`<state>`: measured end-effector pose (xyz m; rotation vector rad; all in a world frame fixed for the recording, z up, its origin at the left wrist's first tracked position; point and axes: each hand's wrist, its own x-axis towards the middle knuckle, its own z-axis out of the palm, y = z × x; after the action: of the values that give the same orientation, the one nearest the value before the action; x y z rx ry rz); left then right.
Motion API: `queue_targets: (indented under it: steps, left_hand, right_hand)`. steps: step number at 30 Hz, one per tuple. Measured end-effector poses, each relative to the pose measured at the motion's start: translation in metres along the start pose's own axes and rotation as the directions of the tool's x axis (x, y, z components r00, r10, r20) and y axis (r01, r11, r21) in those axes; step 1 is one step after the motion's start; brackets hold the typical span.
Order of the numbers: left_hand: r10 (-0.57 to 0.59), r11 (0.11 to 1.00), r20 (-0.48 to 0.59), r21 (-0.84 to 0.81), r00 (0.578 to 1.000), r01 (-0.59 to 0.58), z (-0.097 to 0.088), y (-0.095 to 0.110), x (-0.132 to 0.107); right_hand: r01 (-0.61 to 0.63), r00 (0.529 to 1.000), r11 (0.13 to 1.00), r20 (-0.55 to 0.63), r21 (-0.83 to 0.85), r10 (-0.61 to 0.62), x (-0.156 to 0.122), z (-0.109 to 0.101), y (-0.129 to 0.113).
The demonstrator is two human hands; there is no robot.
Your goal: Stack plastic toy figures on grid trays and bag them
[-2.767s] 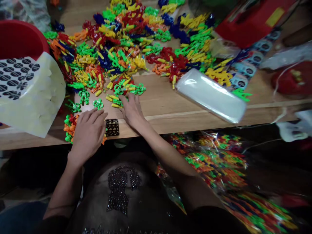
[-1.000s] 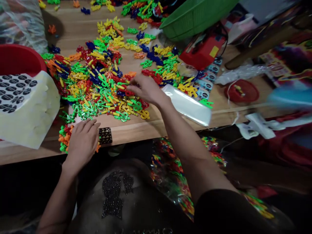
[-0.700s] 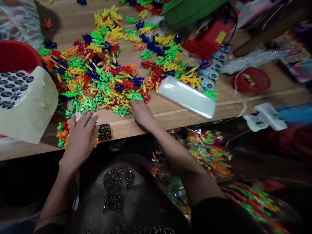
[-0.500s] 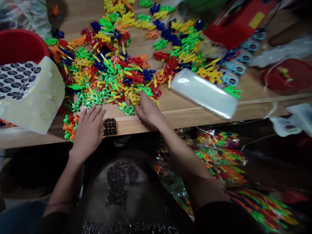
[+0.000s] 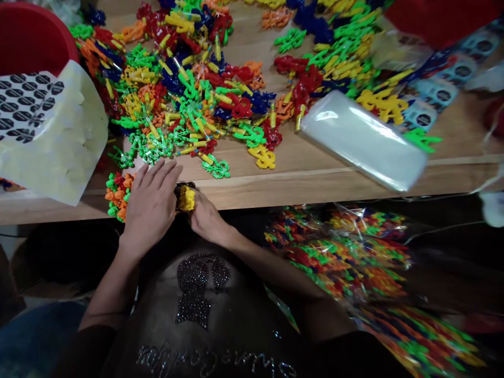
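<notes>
My left hand point(image 5: 151, 205) lies with its fingers stretched out over a cluster of small orange, green and red plastic pieces point(image 5: 118, 195) at the table's front edge. Part of the cluster is hidden under the palm. My right hand point(image 5: 208, 218) is closed on a yellow plastic toy piece point(image 5: 187, 198), just right of my left hand. That piece is at a dark lattice-like tray point(image 5: 189, 185), mostly covered by my hands. Beyond them spreads a large heap of coloured plastic toys point(image 5: 189, 105), several with yellow tubes.
At the left stand a red tub point(image 5: 43, 34) and a sticker sheet point(image 5: 59, 152). A stack of clear plastic bags point(image 5: 364, 139) lies at the right, beside a strip of blue labels point(image 5: 441, 92). Filled clear bags point(image 5: 354, 252) sit below the table edge.
My right hand has moved from the heap leftwards and towards me, carrying the yellow piece to the dark tray. My left hand stays over the cluster. The view has shifted.
</notes>
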<state>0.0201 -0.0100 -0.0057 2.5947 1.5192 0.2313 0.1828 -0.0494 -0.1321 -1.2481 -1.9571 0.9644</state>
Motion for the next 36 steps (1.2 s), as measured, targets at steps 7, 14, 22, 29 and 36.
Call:
queue_targets:
  steps: [7,14,22,29,36]
  left_hand:
    - [0.036,0.999,0.057,-0.029,0.998,-0.034,-0.006,0.005,-0.001]
    - [0.05,0.999,0.077,-0.026,0.996,-0.048,-0.012,-0.003,-0.004]
    - [0.014,0.998,0.083,-0.07,0.996,-0.008,-0.019,-0.009,-0.005]
    - [-0.024,0.997,0.081,-0.071,0.996,0.03,-0.019,-0.008,-0.001]
    - [-0.024,0.996,0.047,-0.079,0.999,0.028,-0.012,-0.012,-0.005]
  right_hand:
    - [0.026,0.99,0.992,0.141,-0.122,-0.009,-0.002,0.004,-0.007]
    - [0.192,0.98,0.969,0.09,-0.158,-0.18,0.052,-0.095,0.02]
    - [0.149,0.971,0.878,0.235,-0.455,-0.043,0.072,-0.125,0.043]
    - [0.111,0.975,0.916,0.222,-0.386,-0.024,0.064,-0.129,0.041]
    - [0.175,0.971,0.9,0.222,-0.399,-0.09,0.053,-0.13,0.049]
